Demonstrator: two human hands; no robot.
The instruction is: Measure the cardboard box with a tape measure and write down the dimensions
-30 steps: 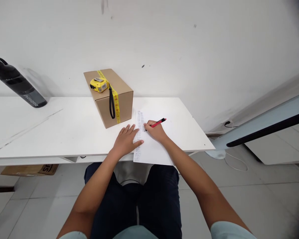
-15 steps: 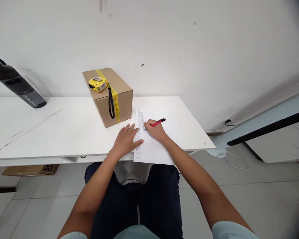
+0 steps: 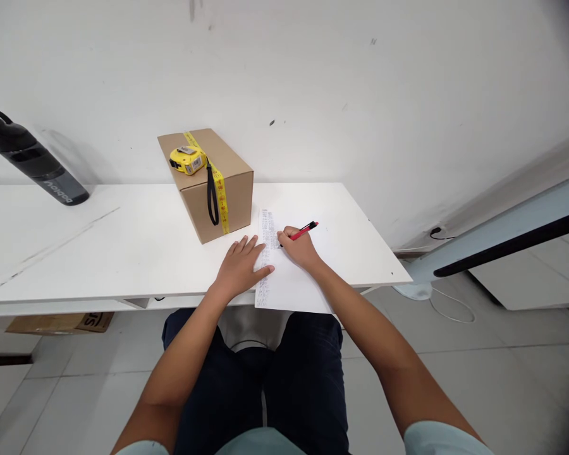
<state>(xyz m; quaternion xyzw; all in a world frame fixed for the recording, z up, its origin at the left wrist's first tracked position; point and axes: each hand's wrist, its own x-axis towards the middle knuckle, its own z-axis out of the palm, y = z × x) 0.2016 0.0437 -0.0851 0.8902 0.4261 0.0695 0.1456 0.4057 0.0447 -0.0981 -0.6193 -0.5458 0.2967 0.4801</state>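
A white sheet of paper lies on the desk and overhangs its front edge a little. Small handwriting fills its left side in columns. My right hand grips a red and black pen, with the tip down at the paper beside the writing. My left hand lies flat with fingers spread, thumb and fingertip on the sheet's left edge and the rest on the desk. Just beyond it stands a cardboard box with a yellow printed strip around it. On the box rests a yellow tape measure with a black wrist strap.
A dark bottle stands at the left of the white desk, near the wall. Another cardboard box is on the floor under the desk. To the right are a pale panel with a black edge and a white cable.
My right hand and the pen have shifted slightly to the right across the paper. The left hand stays in place on the sheet's edge.
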